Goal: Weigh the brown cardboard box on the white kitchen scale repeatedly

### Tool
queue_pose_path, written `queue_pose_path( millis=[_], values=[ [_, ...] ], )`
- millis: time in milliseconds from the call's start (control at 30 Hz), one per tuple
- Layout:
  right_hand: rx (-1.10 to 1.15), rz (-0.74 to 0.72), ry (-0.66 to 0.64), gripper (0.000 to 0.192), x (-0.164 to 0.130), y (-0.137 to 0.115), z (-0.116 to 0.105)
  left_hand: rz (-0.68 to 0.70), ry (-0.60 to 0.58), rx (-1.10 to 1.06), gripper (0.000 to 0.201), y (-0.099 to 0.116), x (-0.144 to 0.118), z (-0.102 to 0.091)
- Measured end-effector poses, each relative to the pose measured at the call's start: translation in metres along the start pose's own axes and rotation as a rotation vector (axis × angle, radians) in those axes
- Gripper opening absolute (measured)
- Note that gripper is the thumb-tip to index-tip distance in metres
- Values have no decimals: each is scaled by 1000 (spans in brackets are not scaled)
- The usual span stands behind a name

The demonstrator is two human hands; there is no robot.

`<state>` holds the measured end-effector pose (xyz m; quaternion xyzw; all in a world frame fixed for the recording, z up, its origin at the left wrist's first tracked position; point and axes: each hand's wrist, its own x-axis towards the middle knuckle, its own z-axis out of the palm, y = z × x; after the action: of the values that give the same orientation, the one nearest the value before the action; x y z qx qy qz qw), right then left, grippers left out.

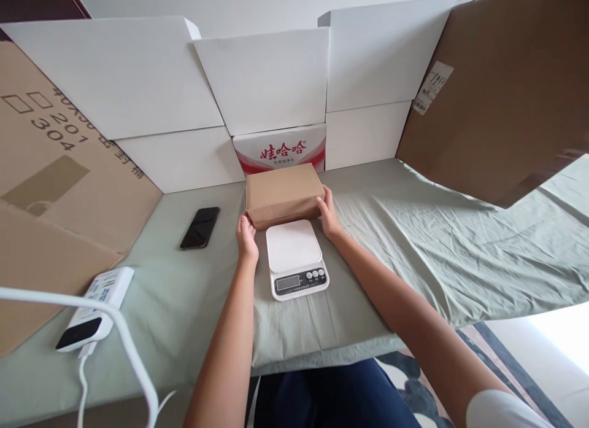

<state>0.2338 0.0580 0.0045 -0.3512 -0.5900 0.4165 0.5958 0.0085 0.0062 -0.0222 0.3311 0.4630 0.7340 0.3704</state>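
Between my two hands is a closed brown cardboard box (pixel 285 194), just beyond a white kitchen scale (pixel 293 247). My left hand (pixel 247 236) presses on the box's left end near its front corner. At the right end, my right hand (pixel 328 212) grips the near corner, thumb on the front face and fingers around the side. The scale lies flat on the green cloth, its display and round buttons facing me; its display looks blank. Nothing rests on the scale's plate. Whether the box's underside touches the cloth is hidden.
A black phone (pixel 199 228) lies to the left. Nearer, a white power strip (pixel 99 308) has a cable (pixel 124 330) running off it. White boxes (pixel 271 78) are stacked behind, with large cardboard cartons at left (pixel 46 170) and right (pixel 497 96). The table's cloth (pixel 414 250) is wrinkled.
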Motion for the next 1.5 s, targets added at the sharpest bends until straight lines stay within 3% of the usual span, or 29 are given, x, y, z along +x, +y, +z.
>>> queue_pose_path(
  millis=[133,300,400,733,867,967,1200,1367,1500],
  values=[
    [36,90,-4,72,2,3,-5,-31,7,27,72,11,4,-9],
    [28,154,81,74,-1,11,-22,36,122,29,72,33,8,-29],
    [26,171,51,74,-5,11,-24,20,108,52,74,37,6,-29],
    [16,54,-111,72,-11,-8,-12,-103,-70,116,84,13,7,-17],
    [25,33,-115,67,-12,-7,-11,-43,-53,126,85,13,8,-18],
    [36,-60,-109,69,-14,-11,-11,56,-52,112,87,22,5,-19],
    [-58,-213,-54,67,-44,-33,-22,217,-96,98,78,42,-38,-27],
    [-94,-173,-32,59,-82,-43,-33,200,-78,141,77,42,-82,-41],
    [-106,-150,-39,56,-94,-44,-34,163,-41,141,79,38,-99,-48]
  ],
)
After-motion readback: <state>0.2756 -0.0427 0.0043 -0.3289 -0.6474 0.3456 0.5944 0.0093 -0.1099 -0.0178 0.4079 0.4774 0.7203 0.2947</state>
